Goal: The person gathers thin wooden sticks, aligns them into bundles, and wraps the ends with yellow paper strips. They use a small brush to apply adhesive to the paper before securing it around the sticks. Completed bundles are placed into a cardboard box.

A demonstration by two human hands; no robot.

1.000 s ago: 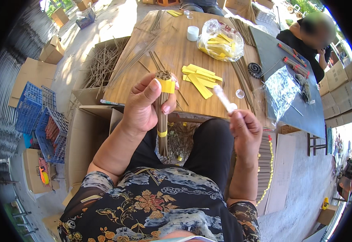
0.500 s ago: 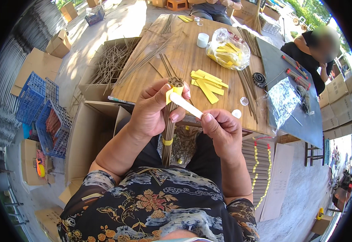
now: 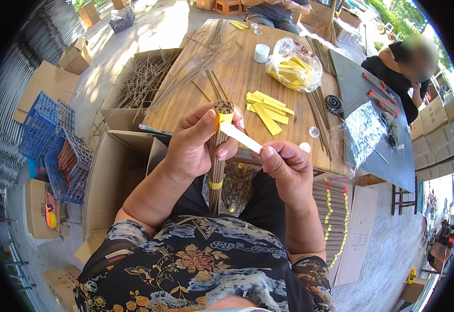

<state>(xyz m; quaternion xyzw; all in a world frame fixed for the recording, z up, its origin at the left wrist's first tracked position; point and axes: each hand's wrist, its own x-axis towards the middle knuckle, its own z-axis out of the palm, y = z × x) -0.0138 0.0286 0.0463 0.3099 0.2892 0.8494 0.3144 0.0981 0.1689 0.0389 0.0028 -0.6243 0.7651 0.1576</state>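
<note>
The bundle of brown sticks point(image 3: 217, 156) stood upright above the person's lap, its middle hidden inside the left hand point(image 3: 193, 143), whose fingers clenched it. The right hand point(image 3: 287, 169) pinched a pale strip point(image 3: 241, 137) running to the bundle's yellow top band, near the desk point(image 3: 237, 78) edge.

- The left hand point(image 3: 193, 148) wraps round the stick bundle point(image 3: 217, 171), hiding its middle stretch.
- The right hand point(image 3: 284, 171) covers the near end of the white strip point(image 3: 240, 137).
- At twelve o'clock, a seated person point(image 3: 274, 8) is cut off by the edge.
- At two o'clock, another person's face is blurred.
- What fills the clear bag point(image 3: 293, 67) is too jumbled to tell.
</note>
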